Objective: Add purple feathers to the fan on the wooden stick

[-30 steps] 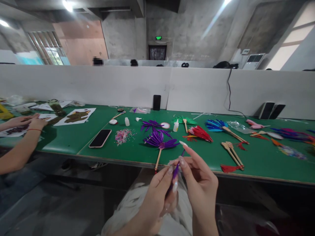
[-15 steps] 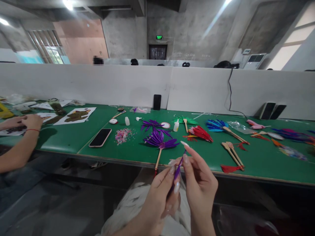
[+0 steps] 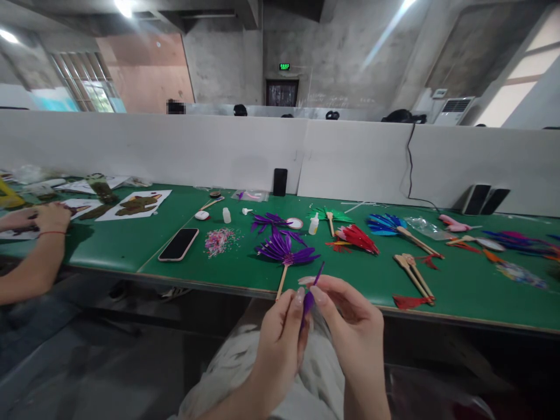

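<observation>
- The right hand's (image 3: 352, 326) index finger, stretched upward half a second ago, is now curled down, and the purple feather (image 3: 308, 303) is pinched near its upper end between finger and thumb.
- The feather's thin tip is now shown above the pinch; the lower part is gripped by the left hand (image 3: 280, 332), whose farther fingers are now mostly hidden.
- Both hands are thus brought close together on one feather, held above the lap in front of the green table (image 3: 245, 274).
- At the left, a co-worker's hands (image 3: 52, 216) have been shifted slightly; the fans and bottles have been left where they were.
- One purple fan (image 3: 287, 256), one green fan (image 3: 330, 216), one red fan (image 3: 356, 239) and one blue fan (image 3: 387, 223) are counted, with two wooden handles (image 3: 413, 274) laid side by side.
- Two small bottles, a left one (image 3: 226, 216) and a right one (image 3: 314, 224), are seen, plus one heap of pink sequins (image 3: 220, 242) and one phone (image 3: 178, 244) laid flat.
- "EXIT" can be read on the green sign (image 3: 284, 66); pale wall writing (image 3: 321, 99) is too faint to be read.
</observation>
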### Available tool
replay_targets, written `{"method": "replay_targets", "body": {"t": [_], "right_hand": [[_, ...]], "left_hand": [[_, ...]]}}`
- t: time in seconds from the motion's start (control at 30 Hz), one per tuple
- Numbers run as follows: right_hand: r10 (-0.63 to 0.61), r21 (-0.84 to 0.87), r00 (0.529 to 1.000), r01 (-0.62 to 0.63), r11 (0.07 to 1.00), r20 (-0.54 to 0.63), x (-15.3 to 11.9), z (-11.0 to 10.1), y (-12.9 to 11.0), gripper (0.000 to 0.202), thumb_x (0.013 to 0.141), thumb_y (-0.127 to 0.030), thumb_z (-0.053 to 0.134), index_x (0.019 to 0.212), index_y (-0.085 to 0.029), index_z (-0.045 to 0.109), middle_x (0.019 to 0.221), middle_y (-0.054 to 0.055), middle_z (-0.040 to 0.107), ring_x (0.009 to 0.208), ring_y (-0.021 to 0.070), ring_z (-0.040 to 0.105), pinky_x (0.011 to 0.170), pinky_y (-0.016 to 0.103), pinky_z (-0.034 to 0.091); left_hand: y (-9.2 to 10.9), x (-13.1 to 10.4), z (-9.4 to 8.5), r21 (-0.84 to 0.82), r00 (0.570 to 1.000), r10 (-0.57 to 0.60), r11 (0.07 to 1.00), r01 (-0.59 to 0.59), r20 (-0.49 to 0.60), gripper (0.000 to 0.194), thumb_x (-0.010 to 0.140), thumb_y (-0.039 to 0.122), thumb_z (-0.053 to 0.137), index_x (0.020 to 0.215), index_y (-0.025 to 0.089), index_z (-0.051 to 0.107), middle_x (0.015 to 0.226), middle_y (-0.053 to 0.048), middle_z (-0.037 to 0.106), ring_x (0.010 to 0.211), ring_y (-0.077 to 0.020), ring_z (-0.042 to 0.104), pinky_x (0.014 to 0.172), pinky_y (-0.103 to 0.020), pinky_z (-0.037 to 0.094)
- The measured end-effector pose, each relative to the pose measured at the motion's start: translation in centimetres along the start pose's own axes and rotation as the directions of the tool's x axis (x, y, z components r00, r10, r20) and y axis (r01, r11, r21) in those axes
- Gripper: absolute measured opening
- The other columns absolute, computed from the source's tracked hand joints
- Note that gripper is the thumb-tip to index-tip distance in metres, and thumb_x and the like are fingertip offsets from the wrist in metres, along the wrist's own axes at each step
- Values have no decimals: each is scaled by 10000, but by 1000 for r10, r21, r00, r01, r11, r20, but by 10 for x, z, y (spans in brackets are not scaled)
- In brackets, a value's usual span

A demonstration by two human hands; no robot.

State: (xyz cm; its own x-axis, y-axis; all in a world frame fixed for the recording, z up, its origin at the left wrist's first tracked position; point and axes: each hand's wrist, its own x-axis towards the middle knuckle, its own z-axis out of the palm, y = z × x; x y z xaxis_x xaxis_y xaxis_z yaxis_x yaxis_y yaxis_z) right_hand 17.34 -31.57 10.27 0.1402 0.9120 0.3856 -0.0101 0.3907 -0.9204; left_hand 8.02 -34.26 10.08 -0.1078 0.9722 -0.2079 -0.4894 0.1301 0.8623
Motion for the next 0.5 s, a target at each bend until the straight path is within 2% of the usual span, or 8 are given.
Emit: {"method": "replay_targets", "body": {"t": [0.1,0.2,0.37,0.5], "right_hand": [[-10,-37,1000,9,999,-20,-1,2,0,100,781,-286,676,769,-191,707,777,44,723,695,174,673,648,268,569],[-19,-52,1000,18,998,-16,-3,2,-1,118,808,-290,651,769,-189,698,755,35,710,671,159,660,628,244,552],[-51,-46,999,52,998,16,-4,2,-1,127,853,-282,599,797,-193,671,749,17,679,671,134,634,615,202,527],[-89,-49,996,90,995,10,-4,4,0,162,885,-295,550,813,-198,658,758,16,670,683,129,625,610,189,514]], "left_hand": [[-4,1,-5,197,988,149,968,-154,36,468,749,605,593,618,168,487,524,54,385,470,-62,309,446,-180,240],[-4,0,-8,310,972,225,922,-233,62,438,816,556,545,608,174,497,503,43,393,476,-84,313,468,-217,226],[0,-1,-6,381,965,259,888,-258,49,385,827,494,570,603,182,540,501,28,444,476,-101,363,489,-230,241],[-2,-1,-6,347,966,257,904,-249,23,385,795,514,602,617,174,579,508,24,460,487,-95,380,490,-213,270]]}}
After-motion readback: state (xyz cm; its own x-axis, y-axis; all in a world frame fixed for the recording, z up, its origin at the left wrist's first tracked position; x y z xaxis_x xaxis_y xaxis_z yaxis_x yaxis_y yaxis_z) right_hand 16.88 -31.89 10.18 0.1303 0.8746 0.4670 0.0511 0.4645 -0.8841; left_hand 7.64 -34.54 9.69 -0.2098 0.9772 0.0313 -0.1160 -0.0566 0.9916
